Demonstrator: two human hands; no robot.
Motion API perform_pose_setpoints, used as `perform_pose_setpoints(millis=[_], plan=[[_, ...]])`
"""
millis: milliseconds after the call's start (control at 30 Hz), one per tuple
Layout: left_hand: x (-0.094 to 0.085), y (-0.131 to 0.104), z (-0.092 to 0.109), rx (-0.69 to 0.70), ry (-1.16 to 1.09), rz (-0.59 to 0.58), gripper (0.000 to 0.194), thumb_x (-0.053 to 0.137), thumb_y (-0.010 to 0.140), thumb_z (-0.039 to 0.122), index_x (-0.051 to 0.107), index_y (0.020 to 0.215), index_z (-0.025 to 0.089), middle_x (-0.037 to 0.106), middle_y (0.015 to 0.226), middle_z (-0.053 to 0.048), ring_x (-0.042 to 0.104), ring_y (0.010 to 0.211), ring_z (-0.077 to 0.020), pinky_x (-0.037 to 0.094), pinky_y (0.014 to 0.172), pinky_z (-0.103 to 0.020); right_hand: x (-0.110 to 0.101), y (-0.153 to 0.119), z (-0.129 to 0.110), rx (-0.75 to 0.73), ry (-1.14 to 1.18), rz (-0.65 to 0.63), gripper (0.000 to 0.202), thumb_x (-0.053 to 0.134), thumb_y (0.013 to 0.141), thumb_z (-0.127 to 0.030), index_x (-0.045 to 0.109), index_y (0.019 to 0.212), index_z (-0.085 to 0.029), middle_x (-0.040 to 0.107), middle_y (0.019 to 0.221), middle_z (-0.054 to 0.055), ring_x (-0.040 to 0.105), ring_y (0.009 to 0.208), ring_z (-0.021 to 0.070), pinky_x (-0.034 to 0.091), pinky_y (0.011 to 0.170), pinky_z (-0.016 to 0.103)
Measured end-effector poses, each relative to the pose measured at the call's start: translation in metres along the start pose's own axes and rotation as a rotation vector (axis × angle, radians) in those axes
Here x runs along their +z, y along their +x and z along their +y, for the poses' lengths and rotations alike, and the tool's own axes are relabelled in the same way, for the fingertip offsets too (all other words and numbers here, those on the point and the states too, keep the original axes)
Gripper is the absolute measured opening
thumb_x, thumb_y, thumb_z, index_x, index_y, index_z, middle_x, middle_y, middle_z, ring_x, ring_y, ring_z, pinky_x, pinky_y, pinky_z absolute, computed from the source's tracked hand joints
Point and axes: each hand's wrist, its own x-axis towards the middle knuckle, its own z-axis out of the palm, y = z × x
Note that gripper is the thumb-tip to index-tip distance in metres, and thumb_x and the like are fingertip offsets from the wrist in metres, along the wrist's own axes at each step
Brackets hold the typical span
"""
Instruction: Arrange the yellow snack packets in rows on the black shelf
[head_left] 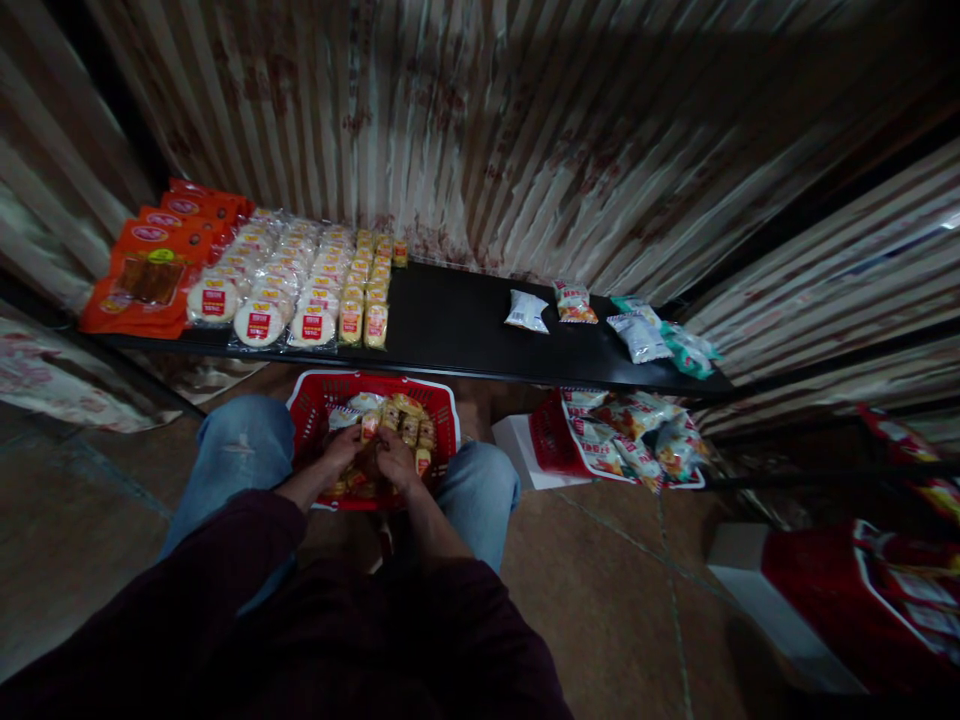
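My left hand (345, 446) is over the red basket (298, 420) between my knees, its fingers closed on a small yellow snack packet (370, 427) with a red label. Close beside it, my right hand (394, 460) has its fingers curled among the packets; what they grip, if anything, is hidden. More yellow packets (409, 428) fill the right part of the basket. Some white-wrapped packs (365, 402) lie at its back left.
The black shelf (450, 320) ahead carries orange bags (146, 270), round white crackers (259, 322), rows of yellow packets (364, 290), and a few chip bags (574, 301) at right. A second red basket (551, 435) holds snack bags; a red crate (814, 590) stands lower right.
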Motion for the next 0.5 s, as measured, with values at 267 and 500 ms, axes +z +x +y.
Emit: perform_pose_setpoints(millis=[267, 500], plan=[[0.001, -0.003, 0.013, 0.178, 0.15, 0.053, 0.041, 0.06, 0.066, 0.011, 0.065, 0.106, 0.018, 0.068, 0.115, -0.006, 0.06, 0.109, -0.0194, 0.042, 0.096, -0.031, -0.006, -0.005, -0.013, -0.129, 0.278, 0.187, 0.047, 0.039, 0.078, -0.008, 0.055, 0.121, -0.02, 0.065, 0.116, 0.005, 0.06, 0.109, 0.0128, 0.043, 0.1, 0.03], [0.012, -0.017, 0.022, 0.209, 0.139, 0.074, 0.047, 0.063, 0.068, 0.023, 0.061, 0.114, 0.017, 0.067, 0.115, -0.008, 0.061, 0.104, -0.0204, 0.046, 0.09, -0.03, -0.011, -0.014, -0.023, -0.113, 0.373, 0.255, 0.044, 0.037, 0.082, -0.013, 0.053, 0.122, -0.019, 0.066, 0.111, 0.007, 0.062, 0.102, 0.015, 0.048, 0.093, 0.029]])
